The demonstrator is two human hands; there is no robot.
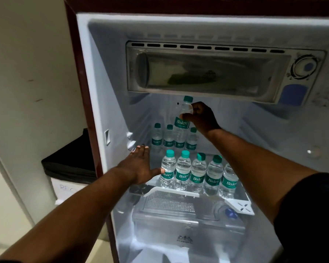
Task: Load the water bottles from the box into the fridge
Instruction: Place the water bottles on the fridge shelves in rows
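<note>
From the head view I'm mid-placement. My right hand (201,115) is wrapped around the shoulder of a water bottle (183,118), fingers curled tight on it, holding it upright just above the back row of bottles (172,138) on the glass shelf (240,188). That shelf is my landmark. The held bottle hangs over the third slot of the back row, where another bottle seems to stand already, so I judge it has to go beside the rightmost one, or fill the gap behind the front row.

My left hand (141,167) is flat and released, fingers spread, palm down at the left end of the shelf, with the thumb touching the first bottle of the front row (198,172). It grips nothing; I read it as a steadying hand.

Five bottles stand along the shelf's front edge and about four behind them. The box is not in view, so I can't say how many remain.

Next, I'd lower the bottle straight down without knocking the green caps below, then let go.

Every label that faces me reads "Bisleri", white script on a green band. Left of the shelf, outside the fridge, a white bin (65,188) carries faint handwriting I can't make out.
</note>
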